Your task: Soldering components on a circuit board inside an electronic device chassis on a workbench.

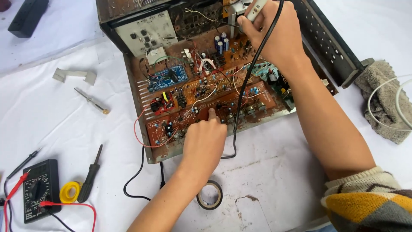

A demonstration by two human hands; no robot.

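Right hand [274, 36] clenched on a soldering iron [256, 9]; left hand [205, 141] grasps nothing, one fingertip pressed on the board [201, 109].

Iron sits over the chassis [326, 43] far edge, its cord [251, 73] trailing across the board toward the near edge. Best practice: keep the cord off components and the pressing finger clear of the tip. Right wrist is bent down, forearm angled in from the right; left forearm reaches straight in from the near edge.

Black multimeter [39, 189], lower left corner.
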